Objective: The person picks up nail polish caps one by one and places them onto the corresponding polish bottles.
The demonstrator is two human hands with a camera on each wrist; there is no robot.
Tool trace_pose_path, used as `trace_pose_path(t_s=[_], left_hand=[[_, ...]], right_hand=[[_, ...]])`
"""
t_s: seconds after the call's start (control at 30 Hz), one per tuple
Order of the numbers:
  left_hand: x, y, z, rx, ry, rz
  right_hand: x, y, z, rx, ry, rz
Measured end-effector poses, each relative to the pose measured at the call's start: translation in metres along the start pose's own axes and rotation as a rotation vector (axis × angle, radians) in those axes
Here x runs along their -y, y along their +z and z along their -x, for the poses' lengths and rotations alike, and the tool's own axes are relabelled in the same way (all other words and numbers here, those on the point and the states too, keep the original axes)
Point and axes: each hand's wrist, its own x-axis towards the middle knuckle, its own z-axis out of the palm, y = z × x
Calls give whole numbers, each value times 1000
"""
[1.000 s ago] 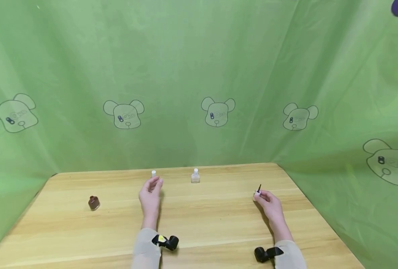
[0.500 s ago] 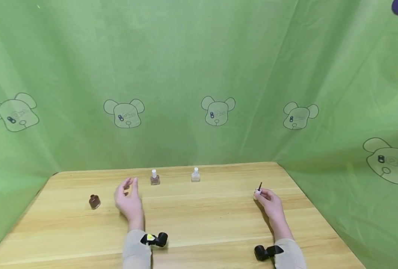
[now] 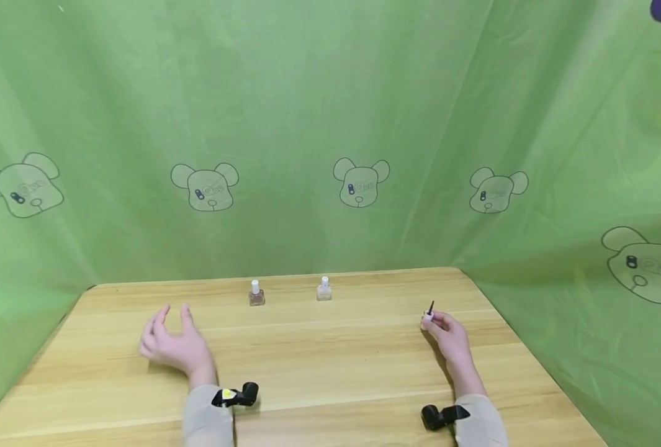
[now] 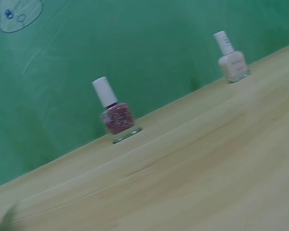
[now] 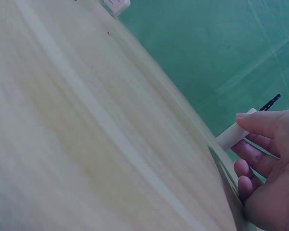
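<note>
My left hand (image 3: 176,346) is over the left part of the table, with thumb and index finger spread apart and nothing seen between them. The uncapped dark nail polish bottle from the earlier frames is hidden, likely behind this hand. On the right, my right hand (image 3: 452,340) pinches a white nail polish cap (image 5: 232,136) between thumb and fingers. Its dark brush (image 3: 432,307) points upward. At the back stand two capped bottles: a glittery mauve nail polish (image 4: 118,118) and a pale nail polish (image 3: 323,292).
The wooden table (image 3: 330,372) runs back to a green curtain (image 3: 285,236) printed with bear heads. More curtain closes in both sides. Black wrist cameras (image 3: 235,395) are strapped over both sleeves.
My left hand has moved left from the mauve bottle, its fingers spreading, and now covers where the dark bottle stood. The right hand stays in place with the cap.
</note>
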Motion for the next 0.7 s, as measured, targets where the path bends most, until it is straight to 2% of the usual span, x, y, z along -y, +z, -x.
trace_pose_path(t_s=[0.13, 0.23, 0.4, 0.5, 0.6, 0.7], left_hand=[[1, -5, -10, -29, -95, -36], [4, -10, -17, -8, -171, -55], [7, -17, -26, 87, -304, -71], [9, -21, -31, 151, -352, -60], [8, -25, -35, 214, -377, -58], [7, -30, -38, 273, -371, -81]], right_hand=[[0, 0, -1, -2, -1, 4], [0, 0, -1, 1, -4, -1], [0, 0, -1, 6, -5, 4], [0, 0, -1, 7, -2, 10], [-1, 0, -1, 7, 0, 12], [-1, 0, -1, 4, -1, 11]])
